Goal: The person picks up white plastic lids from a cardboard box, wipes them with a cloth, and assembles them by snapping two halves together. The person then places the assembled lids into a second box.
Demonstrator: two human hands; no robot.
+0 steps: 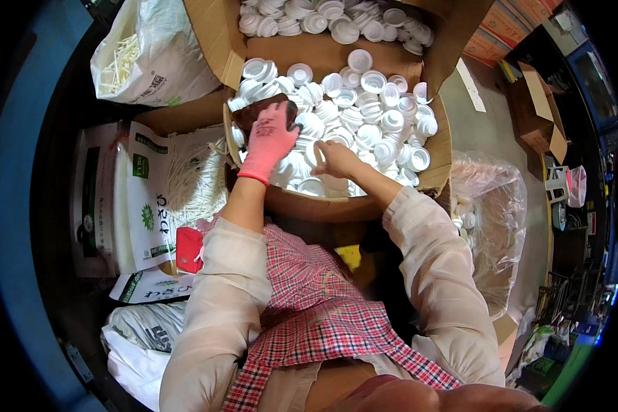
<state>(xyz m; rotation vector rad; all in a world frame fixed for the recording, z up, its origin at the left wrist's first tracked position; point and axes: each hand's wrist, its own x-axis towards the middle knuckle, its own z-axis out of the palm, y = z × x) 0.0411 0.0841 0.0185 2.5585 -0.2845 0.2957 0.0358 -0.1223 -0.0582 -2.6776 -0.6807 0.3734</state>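
A cardboard box in front of me holds a heap of white plastic caps, round and stepped, lying at many angles. My left hand, in a pink glove with dark fingers, is over the left part of the heap. It is closed on a dark brown flat piece, partly hidden by the glove. Bare and to the right of the glove, my right hand reaches low over the caps. Its thumb and fingers close about a white cap at the near side of the heap; the fingertips are partly lost among the caps.
More white caps lie beyond a cardboard flap. To the left are a white sack of thin sticks, printed bags and a red pouch. A clear plastic-lined container stands right, with an open carton farther off.
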